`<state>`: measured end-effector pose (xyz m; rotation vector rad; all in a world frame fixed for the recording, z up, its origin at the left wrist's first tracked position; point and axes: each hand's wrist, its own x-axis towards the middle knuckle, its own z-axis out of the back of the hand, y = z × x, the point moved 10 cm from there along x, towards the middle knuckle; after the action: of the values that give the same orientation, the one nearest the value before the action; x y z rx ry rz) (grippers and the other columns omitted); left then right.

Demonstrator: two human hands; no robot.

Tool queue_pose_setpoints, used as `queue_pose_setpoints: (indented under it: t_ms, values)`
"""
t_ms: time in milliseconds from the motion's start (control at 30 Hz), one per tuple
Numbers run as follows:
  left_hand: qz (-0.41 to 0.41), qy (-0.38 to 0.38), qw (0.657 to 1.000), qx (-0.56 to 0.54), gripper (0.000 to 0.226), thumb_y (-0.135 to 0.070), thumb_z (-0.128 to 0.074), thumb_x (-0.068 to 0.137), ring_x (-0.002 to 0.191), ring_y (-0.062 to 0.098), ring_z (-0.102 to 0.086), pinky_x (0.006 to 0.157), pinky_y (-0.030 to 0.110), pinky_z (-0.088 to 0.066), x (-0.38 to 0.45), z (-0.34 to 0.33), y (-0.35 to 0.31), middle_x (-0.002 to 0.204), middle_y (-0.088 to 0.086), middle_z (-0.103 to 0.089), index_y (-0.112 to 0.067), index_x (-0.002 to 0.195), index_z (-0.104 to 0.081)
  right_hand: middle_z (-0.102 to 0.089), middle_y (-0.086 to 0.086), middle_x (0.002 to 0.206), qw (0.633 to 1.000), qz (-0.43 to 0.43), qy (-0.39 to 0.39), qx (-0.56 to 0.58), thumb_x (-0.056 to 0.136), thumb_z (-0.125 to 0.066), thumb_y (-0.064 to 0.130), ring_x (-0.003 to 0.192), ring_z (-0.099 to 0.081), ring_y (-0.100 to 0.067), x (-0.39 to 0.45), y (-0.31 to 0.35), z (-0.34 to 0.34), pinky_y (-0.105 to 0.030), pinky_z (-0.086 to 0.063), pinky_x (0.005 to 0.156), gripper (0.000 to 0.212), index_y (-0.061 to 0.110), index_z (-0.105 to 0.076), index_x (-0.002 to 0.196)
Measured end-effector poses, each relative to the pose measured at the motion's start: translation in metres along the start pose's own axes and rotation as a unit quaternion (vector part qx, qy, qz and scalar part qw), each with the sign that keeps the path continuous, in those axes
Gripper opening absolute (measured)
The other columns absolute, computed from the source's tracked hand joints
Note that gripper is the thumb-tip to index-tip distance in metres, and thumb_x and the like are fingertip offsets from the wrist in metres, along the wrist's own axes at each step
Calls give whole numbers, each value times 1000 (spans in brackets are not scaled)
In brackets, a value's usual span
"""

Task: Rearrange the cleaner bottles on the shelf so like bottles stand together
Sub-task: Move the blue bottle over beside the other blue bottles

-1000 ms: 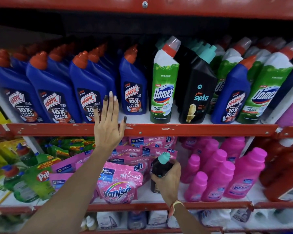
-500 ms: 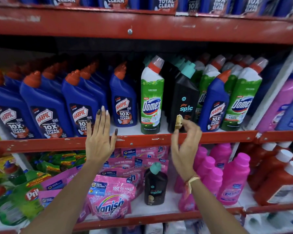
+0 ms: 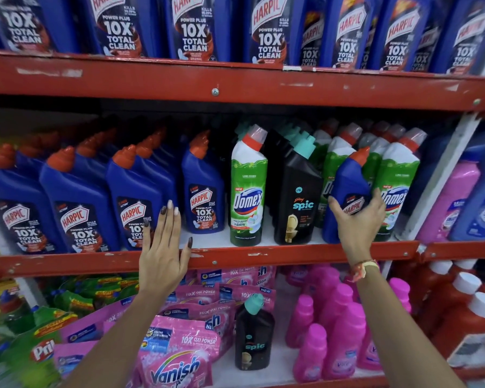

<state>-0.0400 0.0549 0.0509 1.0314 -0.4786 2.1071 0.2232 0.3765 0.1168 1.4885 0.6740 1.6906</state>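
1. The middle shelf (image 3: 235,260) carried blue Harpic bottles (image 3: 79,203) toward its left end and green Domex bottles (image 3: 395,186) toward its right end.
2. One stray Harpic bottle (image 3: 347,191) stood among the Domex, near the front edge.
3. The right hand (image 3: 357,217) was clamped on it, probably to move it left.
4. The left hand (image 3: 163,247) lay flat and open on the front edge.

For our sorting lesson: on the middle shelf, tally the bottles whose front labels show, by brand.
Harpic: 5
Domex: 3
Spic: 1
Total: 9
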Motion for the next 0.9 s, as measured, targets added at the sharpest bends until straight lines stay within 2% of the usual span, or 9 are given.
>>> queue_pose_setpoints:
  t_ms: [167,333,467,600,733,900]
  values:
    - [0,-4,1000,0,66,-44,-16,107,154,22,-15,125,42,-3,1,2,0,165,13,-19,-1,157,-21,-38,-20,145,999,-18,28,-12,73,-84,26,136,-33,-32,6,-5,-1,-40,-30,112,95,1,-30,146]
    - [-2,-1,1000,3,66,-44,-17,106,154,22,-15,125,41,-2,0,0,0,166,12,-18,-2,157,-21,-35,-21,140,997,-64,28,-38,61,-91,32,128,-40,-36,13,-6,4,-42,-40,103,108,3,-31,145]
    - [-3,-5,1000,7,66,-44,-16,106,154,20,-12,125,40,0,1,2,-1,166,12,-18,-2,157,-20,-42,-20,137,996,-70,24,-56,57,-91,39,124,-45,-37,15,-5,6,-44,-41,103,103,3,-41,140]
    - [-4,-7,1000,12,66,-44,-17,106,154,21,-14,124,41,-2,1,2,-1,166,12,-18,-2,157,-21,-62,-14,125,998,-49,-5,-40,53,-90,45,115,-57,-33,8,7,14,-41,-45,97,98,6,-48,133]
    - [-3,-12,1000,14,66,-44,-19,106,154,21,-13,125,41,-1,1,3,0,166,12,-17,-2,157,-21,-60,-7,124,998,16,-51,-28,55,-86,49,114,-54,-31,-5,42,30,-42,-45,92,89,18,-49,130]
    - [-3,-22,1000,4,66,-44,-19,106,154,21,-12,124,43,-6,-1,3,-1,167,11,-15,-3,158,-19,-60,-9,121,996,55,-60,-39,55,-83,54,111,-54,-31,-29,93,40,-39,-43,88,89,25,-49,132]
